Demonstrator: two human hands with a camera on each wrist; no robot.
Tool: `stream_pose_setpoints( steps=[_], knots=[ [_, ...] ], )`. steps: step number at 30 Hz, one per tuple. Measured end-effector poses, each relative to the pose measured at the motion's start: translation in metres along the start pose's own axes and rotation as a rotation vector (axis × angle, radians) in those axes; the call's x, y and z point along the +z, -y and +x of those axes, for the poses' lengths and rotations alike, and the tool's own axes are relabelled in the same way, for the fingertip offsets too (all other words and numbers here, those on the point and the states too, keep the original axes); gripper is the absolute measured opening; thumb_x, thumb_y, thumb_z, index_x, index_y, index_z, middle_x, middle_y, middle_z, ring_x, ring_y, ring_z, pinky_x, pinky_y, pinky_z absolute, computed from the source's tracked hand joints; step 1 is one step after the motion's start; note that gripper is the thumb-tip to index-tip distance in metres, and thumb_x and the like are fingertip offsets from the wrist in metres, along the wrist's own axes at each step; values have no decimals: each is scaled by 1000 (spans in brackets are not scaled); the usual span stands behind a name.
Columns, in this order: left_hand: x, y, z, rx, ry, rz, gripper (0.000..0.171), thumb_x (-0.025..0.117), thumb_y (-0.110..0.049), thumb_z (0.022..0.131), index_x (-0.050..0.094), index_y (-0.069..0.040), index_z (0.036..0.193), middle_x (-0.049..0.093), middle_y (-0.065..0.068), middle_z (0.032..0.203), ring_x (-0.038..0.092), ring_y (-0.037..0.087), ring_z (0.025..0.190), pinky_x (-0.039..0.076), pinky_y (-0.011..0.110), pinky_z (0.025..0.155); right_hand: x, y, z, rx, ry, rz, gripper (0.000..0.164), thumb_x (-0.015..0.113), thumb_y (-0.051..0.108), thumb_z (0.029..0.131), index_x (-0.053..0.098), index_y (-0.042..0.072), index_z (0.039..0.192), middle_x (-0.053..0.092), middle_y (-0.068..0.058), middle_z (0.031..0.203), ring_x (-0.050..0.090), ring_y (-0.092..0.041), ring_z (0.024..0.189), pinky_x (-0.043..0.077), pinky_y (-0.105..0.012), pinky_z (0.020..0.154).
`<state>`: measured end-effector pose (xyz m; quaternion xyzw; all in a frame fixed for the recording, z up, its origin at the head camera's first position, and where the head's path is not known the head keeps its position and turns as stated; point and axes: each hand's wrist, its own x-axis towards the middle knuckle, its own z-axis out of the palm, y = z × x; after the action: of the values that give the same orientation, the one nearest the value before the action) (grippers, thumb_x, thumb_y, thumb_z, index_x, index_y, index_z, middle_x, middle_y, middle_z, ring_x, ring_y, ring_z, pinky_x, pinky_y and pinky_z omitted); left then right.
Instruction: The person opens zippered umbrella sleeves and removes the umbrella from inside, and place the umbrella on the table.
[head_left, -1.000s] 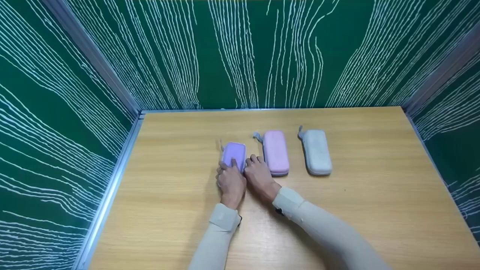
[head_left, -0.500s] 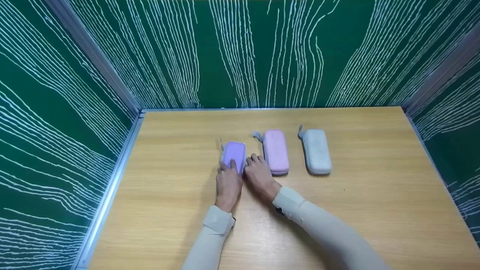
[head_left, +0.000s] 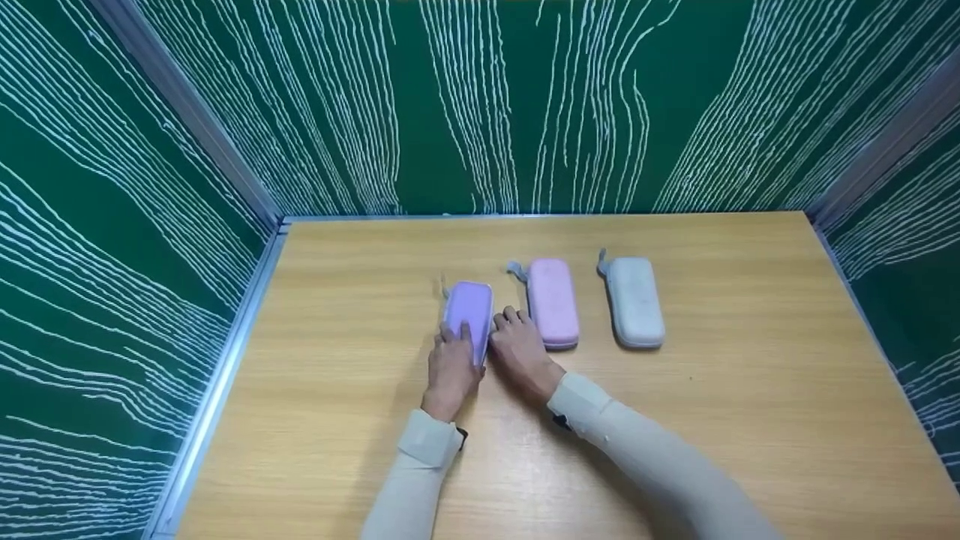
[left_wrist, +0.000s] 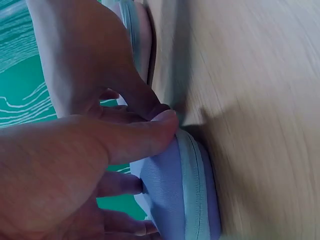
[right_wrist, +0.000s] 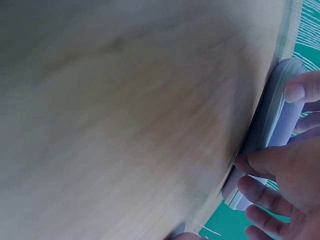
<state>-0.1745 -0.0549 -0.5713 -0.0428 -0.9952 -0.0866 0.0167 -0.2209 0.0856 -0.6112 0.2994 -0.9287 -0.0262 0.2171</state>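
A purple zippered case (head_left: 471,307) lies on the wooden table, long side pointing away from me, a thin strap at its far left corner. My left hand (head_left: 452,371) grips its near end, index finger on the lid; the left wrist view shows the thumb (left_wrist: 160,131) by the pale zipper band (left_wrist: 194,185). At the case's right side, my right hand (head_left: 519,346) has its fingers curled. In the right wrist view its thumb and index finger (right_wrist: 257,162) pinch at the zipper seam; whatever small part sits between the fingertips is hidden.
Just right of my right hand lies a pink zippered case (head_left: 553,304) with a grey strap. Further right is a grey zippered case (head_left: 635,304). Green walls (head_left: 585,112) with white wavy lines enclose the table (head_left: 337,315) at the back and sides.
My left hand has slid toward me and slightly left along the purple case, uncovering more of its lid and near right edge. The right hand stays at the case's side.
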Motion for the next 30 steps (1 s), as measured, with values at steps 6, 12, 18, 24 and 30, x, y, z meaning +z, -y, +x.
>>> stream_pose_setpoints(
  steps=[6,12,18,24,30],
  knots=[
    [6,-5,5,-14,-66,34,83,90,-32,82,56,4,148,57,39,132,69,39,103,63,42,78,0,-1,1,1,-3,9,7,73,6,86,81,6,86,70,-9,92,60,-29,92,53,-39,82],
    [14,-8,8,-25,-148,95,77,90,-31,81,61,5,142,61,37,126,71,36,95,62,39,74,2,-1,-1,-8,-13,40,7,73,4,84,80,6,84,69,-9,91,60,-30,91,52,-40,81],
    [17,-10,8,-29,-229,145,70,89,-29,81,65,4,138,63,33,121,69,32,91,61,35,71,5,-1,-2,-8,-62,27,11,71,5,85,79,8,78,67,-8,86,59,-29,87,50,-39,79],
    [21,-3,8,1,-269,73,71,91,-31,77,66,4,133,62,34,121,70,34,92,62,38,70,7,0,-2,0,-77,27,13,69,5,85,79,8,76,67,-8,83,59,-29,86,50,-39,78],
    [14,14,6,112,-169,-67,74,93,-25,78,62,7,136,55,31,130,68,41,100,63,44,73,4,0,-3,7,-38,34,13,68,1,85,80,7,82,68,-9,88,60,-29,89,50,-39,80]
  ],
)
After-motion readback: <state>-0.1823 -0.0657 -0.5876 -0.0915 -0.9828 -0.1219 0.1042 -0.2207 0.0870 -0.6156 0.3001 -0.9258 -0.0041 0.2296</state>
